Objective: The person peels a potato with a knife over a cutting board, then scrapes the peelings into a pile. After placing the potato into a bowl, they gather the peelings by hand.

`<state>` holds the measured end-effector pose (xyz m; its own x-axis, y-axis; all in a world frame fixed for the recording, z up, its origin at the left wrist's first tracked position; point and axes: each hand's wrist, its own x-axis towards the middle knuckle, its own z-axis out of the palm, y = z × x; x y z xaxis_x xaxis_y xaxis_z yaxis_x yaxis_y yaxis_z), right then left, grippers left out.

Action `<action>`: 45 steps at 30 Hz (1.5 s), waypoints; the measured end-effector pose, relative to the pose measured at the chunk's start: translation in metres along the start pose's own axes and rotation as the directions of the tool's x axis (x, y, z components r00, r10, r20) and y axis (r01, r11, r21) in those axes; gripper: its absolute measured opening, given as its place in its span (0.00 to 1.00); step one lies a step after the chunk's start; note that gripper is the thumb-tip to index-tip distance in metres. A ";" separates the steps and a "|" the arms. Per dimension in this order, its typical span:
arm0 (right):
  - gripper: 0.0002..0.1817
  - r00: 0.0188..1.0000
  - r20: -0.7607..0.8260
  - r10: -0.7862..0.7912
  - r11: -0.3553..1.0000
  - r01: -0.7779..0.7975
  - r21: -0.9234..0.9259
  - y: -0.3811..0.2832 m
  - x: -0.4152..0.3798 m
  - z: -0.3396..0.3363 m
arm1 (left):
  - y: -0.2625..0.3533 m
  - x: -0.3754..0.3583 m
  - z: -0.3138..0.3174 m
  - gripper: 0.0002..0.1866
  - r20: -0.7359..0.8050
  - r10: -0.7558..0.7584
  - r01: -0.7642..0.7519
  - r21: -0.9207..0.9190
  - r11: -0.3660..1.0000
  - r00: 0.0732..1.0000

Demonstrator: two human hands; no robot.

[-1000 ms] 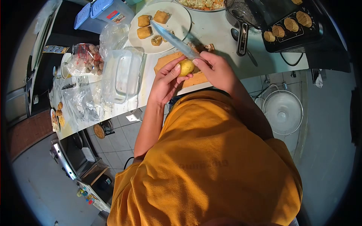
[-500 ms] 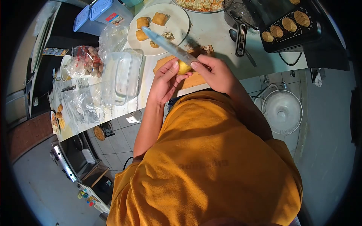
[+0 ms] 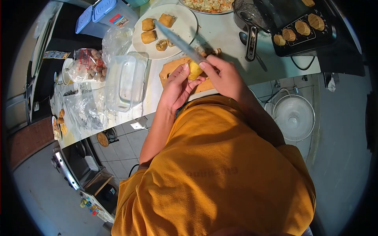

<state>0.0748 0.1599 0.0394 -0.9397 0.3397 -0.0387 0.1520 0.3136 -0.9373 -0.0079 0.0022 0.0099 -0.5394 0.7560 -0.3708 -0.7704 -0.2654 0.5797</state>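
Observation:
My left hand (image 3: pixel 178 84) grips a peeled yellow piece, perhaps a potato (image 3: pixel 194 71), above the wooden cutting board (image 3: pixel 168 70). In my right hand (image 3: pixel 226 74) is a knife (image 3: pixel 179 41), its blade pointing up and left past the yellow piece. My right thumb rests near the blade's base, close to the piece. Brownish scraps, partly hidden by my hands and the blade, lie at the board's far edge. Beyond them, a white plate (image 3: pixel 182 19) bears several golden-brown square pieces (image 3: pixel 148 37), one with its filling showing.
Left of the board stands a clear plastic container (image 3: pixel 124 83), with plastic bags (image 3: pixel 84 108) and a bag of round reddish items (image 3: pixel 93 65) beyond. Blue-lidded boxes (image 3: pixel 111 15) are at the back left. A dark-handled pan (image 3: pixel 251 43) and a black appliance (image 3: pixel 305 33) occupy the right.
The yellow piece has turned and shows more of its surface. The knife has shifted slightly, its tip now a little higher and farther right. Both hands remain close together.

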 end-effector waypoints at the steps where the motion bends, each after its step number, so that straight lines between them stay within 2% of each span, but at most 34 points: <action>1: 0.10 0.999 0.041 -0.024 1.000 0.024 0.005 -0.001 -0.002 0.000 | 0.001 -0.001 -0.001 0.18 -0.005 0.001 -0.001 -0.002 1.000 1.000; 5: 0.10 0.998 -0.060 0.006 1.000 -0.006 0.000 0.004 0.005 0.001 | -0.001 0.000 -0.004 0.19 0.022 -0.001 0.001 0.005 1.000 1.000; 7: 0.11 1.000 0.023 0.019 0.996 -0.021 0.088 -0.004 0.000 -0.001 | -0.001 0.000 -0.005 0.20 0.040 0.005 -0.005 -0.005 1.000 0.999; 9: 0.11 0.999 0.041 -0.001 0.997 -0.002 0.078 -0.007 -0.001 -0.001 | 0.001 -0.001 -0.004 0.20 0.008 0.003 -0.002 -0.022 1.000 1.000; 11: 0.10 0.998 0.040 0.056 0.998 -0.054 -0.045 -0.001 0.003 -0.001 | 0.001 -0.001 -0.002 0.21 0.014 -0.023 0.024 -0.052 0.998 1.000; 18: 0.12 0.997 0.047 -0.062 0.998 0.060 0.033 0.005 0.003 0.004 | 0.000 0.002 -0.006 0.25 0.076 -0.090 0.099 -0.121 0.988 0.993; 20: 0.12 0.998 -0.062 -0.031 0.998 0.035 0.059 0.011 0.007 0.005 | -0.003 0.002 -0.003 0.25 0.085 -0.083 0.093 -0.115 0.989 0.993; 21: 0.12 0.998 -0.062 -0.032 0.998 0.035 0.059 0.008 0.006 0.004 | -0.004 0.002 -0.002 0.25 0.091 -0.077 0.088 -0.114 0.990 0.993; 23: 0.11 0.997 0.060 -0.049 0.998 0.047 0.036 0.001 0.001 0.002 | -0.001 0.002 -0.003 0.24 0.042 -0.073 0.078 -0.109 0.991 0.996; 25: 0.11 0.999 0.031 -0.027 0.997 0.025 0.072 0.012 0.003 0.008 | -0.001 0.001 -0.001 0.23 0.000 -0.067 0.067 -0.101 0.993 0.998; 29: 0.12 1.000 0.017 0.002 0.996 -0.003 0.085 0.017 0.006 0.006 | -0.002 0.001 0.000 0.26 0.062 -0.099 0.107 -0.151 0.983 0.993; 32: 0.12 1.000 0.020 0.004 0.990 -0.007 0.138 0.024 0.006 0.008 | 0.001 -0.001 0.004 0.27 0.109 -0.036 0.045 -0.084 0.995 0.993; 34: 0.12 1.000 0.018 0.008 0.987 -0.011 0.158 0.026 0.007 0.006 | 0.004 -0.001 0.005 0.26 0.146 -0.091 0.123 -0.234 0.964 0.985; 38: 0.13 0.999 0.041 0.021 0.977 -0.029 0.210 0.026 0.007 0.004 | 0.002 0.000 0.006 0.26 0.115 -0.064 0.086 -0.196 0.977 0.991; 40: 0.13 0.999 0.044 0.020 0.979 -0.028 0.202 0.030 0.007 0.005 | 0.001 0.000 0.005 0.26 0.159 -0.047 0.078 -0.195 0.978 0.986; 45: 0.12 0.998 0.052 0.027 0.983 -0.036 0.179 0.031 0.007 0.003 | 0.003 -0.001 0.008 0.26 0.137 -0.026 0.047 -0.152 0.987 0.990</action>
<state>0.0724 0.1694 0.0090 -0.9500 0.3011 -0.0821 0.1284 0.1375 -0.9821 -0.0071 0.0059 0.0180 -0.4676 0.8374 -0.2829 -0.8377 -0.3176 0.4443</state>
